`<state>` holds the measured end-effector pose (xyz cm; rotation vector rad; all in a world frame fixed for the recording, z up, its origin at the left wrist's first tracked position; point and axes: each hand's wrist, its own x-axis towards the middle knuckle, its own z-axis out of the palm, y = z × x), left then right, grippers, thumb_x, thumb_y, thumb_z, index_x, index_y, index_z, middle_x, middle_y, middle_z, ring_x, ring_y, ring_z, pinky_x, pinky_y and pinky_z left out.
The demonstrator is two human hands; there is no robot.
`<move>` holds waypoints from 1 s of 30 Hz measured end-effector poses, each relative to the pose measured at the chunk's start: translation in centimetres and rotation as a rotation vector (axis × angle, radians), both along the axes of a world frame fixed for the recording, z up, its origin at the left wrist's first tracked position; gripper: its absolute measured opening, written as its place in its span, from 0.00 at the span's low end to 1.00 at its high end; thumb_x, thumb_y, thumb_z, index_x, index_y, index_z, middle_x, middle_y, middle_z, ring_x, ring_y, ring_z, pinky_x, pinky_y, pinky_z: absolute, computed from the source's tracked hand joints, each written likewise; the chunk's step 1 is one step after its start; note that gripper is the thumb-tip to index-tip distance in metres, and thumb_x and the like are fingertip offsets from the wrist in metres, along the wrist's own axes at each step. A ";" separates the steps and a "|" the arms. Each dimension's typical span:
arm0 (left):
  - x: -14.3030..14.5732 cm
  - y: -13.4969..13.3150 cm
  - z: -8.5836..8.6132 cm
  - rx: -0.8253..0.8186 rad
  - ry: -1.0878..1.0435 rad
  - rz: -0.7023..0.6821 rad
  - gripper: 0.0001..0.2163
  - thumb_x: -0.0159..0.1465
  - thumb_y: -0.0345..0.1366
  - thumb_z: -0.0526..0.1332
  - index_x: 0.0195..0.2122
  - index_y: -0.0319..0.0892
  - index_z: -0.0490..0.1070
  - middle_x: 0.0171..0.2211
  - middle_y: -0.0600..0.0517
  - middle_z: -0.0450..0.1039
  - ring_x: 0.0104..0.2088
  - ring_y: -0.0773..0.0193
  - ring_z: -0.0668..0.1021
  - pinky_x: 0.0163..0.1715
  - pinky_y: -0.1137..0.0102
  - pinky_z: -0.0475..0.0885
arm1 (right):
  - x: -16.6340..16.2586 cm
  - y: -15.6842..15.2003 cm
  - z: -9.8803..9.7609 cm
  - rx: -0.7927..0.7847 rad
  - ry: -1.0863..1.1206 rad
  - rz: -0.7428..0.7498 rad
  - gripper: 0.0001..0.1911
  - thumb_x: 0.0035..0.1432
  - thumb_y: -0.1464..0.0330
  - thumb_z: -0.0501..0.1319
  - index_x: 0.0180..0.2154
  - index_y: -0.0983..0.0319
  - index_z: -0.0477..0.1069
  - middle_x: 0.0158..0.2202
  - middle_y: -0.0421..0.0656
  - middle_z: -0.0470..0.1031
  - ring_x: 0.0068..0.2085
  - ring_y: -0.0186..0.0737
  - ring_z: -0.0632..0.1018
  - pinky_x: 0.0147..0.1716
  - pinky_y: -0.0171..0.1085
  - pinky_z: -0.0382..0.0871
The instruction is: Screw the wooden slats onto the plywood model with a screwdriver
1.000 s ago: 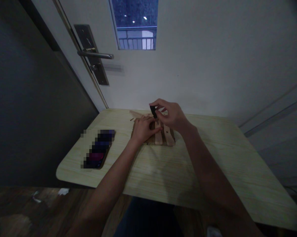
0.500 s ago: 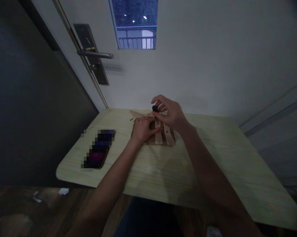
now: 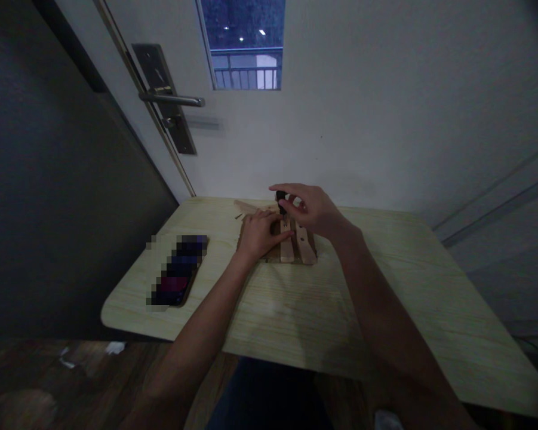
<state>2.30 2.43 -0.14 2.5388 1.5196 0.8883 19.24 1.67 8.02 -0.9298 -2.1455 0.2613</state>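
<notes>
In the head view, clock centred on the brown board (image 3: 273, 254) lying on the pale table (image 3: 385, 286), the right hand (image 3: 314, 206) comes in from about one o'clock, thumb and fingers pinched around a black-handled tool (image 3: 281, 202) standing nearly upright over a pale wooden strip (image 3: 287, 253). The left hand (image 3: 257, 235) lies palm-down on the board's nine-o'clock side, thumb spread onto that strip; I can't tell how firmly it grips. A second strip (image 3: 305, 248) sits towards four, a phone (image 3: 177, 272) between eight and nine.
</notes>
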 end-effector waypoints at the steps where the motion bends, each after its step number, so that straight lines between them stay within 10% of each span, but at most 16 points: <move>1: 0.0 0.0 0.0 0.001 -0.001 0.004 0.17 0.63 0.50 0.68 0.46 0.43 0.79 0.45 0.46 0.81 0.47 0.50 0.78 0.48 0.57 0.71 | 0.0 0.0 0.1 -0.016 0.003 0.008 0.17 0.63 0.68 0.58 0.53 0.60 0.76 0.49 0.45 0.82 0.39 0.40 0.79 0.42 0.40 0.72; 10: 0.0 0.0 0.0 0.012 0.013 0.005 0.17 0.62 0.50 0.68 0.45 0.44 0.79 0.50 0.45 0.79 0.52 0.49 0.78 0.50 0.57 0.71 | -0.7 0.4 -0.3 0.081 -0.039 -0.110 0.11 0.62 0.58 0.63 0.35 0.59 0.73 0.31 0.40 0.73 0.32 0.37 0.72 0.34 0.37 0.62; 24: 0.0 -0.2 0.4 -0.031 0.016 0.003 0.17 0.63 0.48 0.67 0.48 0.44 0.78 0.47 0.47 0.80 0.50 0.50 0.78 0.49 0.58 0.70 | -0.4 0.1 -0.5 0.051 -0.036 -0.011 0.20 0.66 0.69 0.53 0.56 0.60 0.72 0.49 0.48 0.76 0.41 0.40 0.76 0.42 0.38 0.69; 30: 0.0 0.0 0.0 -0.014 0.010 0.001 0.17 0.63 0.50 0.67 0.47 0.45 0.79 0.47 0.46 0.80 0.50 0.49 0.78 0.50 0.56 0.70 | -0.3 -0.1 0.0 -0.014 -0.031 -0.069 0.17 0.63 0.66 0.59 0.53 0.57 0.74 0.36 0.41 0.81 0.30 0.37 0.76 0.34 0.37 0.66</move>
